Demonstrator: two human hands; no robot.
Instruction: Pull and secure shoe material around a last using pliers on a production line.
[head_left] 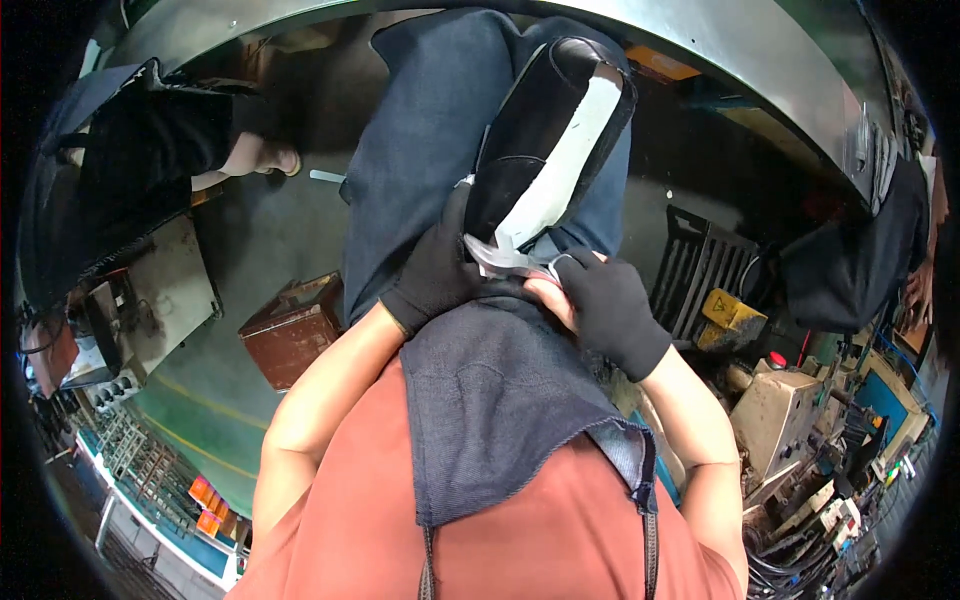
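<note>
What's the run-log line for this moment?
left hand: against black shoe | right hand: gripping metal tool at shoe's near end | shoe: on lap, white strip showing

Both forearms, the left and the right, angle inward from bent, outspread elbows. The left hand (dark-gloved, like its partner) stretches forward, its exact grip unclear; the right hand curls into a grip, some bare skin showing below its fingers.
</note>
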